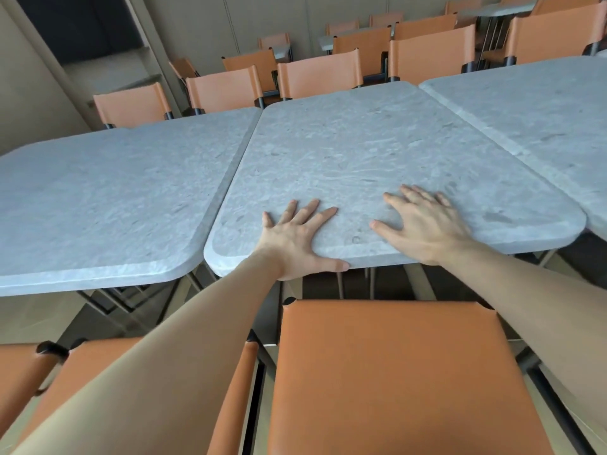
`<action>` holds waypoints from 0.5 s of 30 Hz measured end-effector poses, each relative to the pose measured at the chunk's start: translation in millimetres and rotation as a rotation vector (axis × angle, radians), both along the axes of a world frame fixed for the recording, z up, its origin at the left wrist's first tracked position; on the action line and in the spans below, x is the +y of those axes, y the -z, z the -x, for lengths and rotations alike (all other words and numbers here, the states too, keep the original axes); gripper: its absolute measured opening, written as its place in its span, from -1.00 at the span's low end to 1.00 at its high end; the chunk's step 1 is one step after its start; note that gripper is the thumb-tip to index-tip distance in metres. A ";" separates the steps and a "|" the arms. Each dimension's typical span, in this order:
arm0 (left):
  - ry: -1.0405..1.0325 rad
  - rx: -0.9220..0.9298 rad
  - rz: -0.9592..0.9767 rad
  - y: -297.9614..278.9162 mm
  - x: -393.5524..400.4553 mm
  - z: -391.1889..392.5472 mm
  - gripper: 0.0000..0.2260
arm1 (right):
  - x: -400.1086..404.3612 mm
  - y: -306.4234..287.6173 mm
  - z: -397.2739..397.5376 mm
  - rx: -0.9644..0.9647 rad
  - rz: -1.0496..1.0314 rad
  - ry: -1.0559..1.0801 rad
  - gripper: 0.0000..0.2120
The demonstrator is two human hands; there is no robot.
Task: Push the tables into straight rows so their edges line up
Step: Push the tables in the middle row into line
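- The middle desk (361, 152) is the one being worked: its near edge sits a little farther from the person than the near edge of the left desk (108, 198), so the front line of the row steps at that seam. That is likely why both hands are on this top and not on its neighbours.
- The left hand (295, 238) lies flat with fingers spread wide on the stone-look surface, holding nothing; its thumb hooks over the near rim, which gives purchase for pulling or steering as well as pressing.
- The right hand (423, 224) also lies flat with its fingers fanned and grips nothing, its heel near the front edge. Set well apart, the hands should keep the top from twisting as it slides.
- The right desk (538, 119) lies just beside the middle one along a narrow seam; its near corner runs out of view, so whether that edge lines up cannot be told.
- The person reaches over the orange chair (394, 372) that stands between body and desk, which is why both arms are stretched long.
- Further orange chairs (322, 77) are tucked close along the far side, so a hard push away could drive the desk into them.
- My reading: alignment is partly done, and the front step remains.
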State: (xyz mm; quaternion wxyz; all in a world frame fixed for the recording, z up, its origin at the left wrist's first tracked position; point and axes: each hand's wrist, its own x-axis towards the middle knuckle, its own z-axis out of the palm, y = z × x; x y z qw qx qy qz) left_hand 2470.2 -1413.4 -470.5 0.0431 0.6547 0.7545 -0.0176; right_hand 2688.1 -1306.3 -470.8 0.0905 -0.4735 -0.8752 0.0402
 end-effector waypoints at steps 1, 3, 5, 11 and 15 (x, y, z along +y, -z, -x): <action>0.003 -0.004 0.005 -0.7 -0.4 0.7 0.00 | 0.5 -0.2 0.4 -0.007 0.003 -0.002 -0.23; 0.000 -0.018 0.005 -1.3 -1.7 0.9 -0.01 | -0.1 -0.7 0.5 -0.023 0.013 -0.003 -0.26; 0.000 -0.028 0.001 -2.4 -1.8 1.8 -0.02 | -0.6 -1.6 2.1 -0.044 0.025 0.005 -0.26; 0.011 -0.018 0.008 -1.3 -0.5 2.3 -0.02 | 4.4 -0.7 5.4 -0.084 0.082 0.009 -0.25; 0.026 -0.005 -0.012 2.2 3.7 7.5 0.02 | 10.7 -0.4 5.9 -0.091 0.088 -0.014 -0.22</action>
